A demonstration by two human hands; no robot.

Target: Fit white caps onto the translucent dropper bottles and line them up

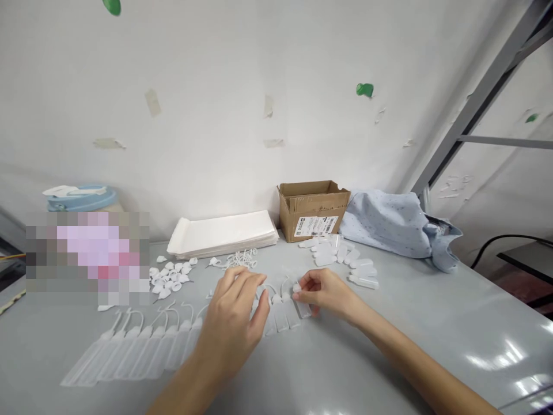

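Translucent white plastic tubes with thin curved straps are lying in a row on the glossy grey table. The left hand is reaching over the row, thumb and fingers wide apart. At its right end, the right hand is pinching one tube narrowly, its top partly hidden; this handling seems to be calling for light fingers.

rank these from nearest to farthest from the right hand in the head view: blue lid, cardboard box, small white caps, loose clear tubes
From the right hand:
1. loose clear tubes, just beyond it
2. cardboard box, behind those tubes
3. small white caps, scattered to the left, past the left hand
4. blue lid, far left
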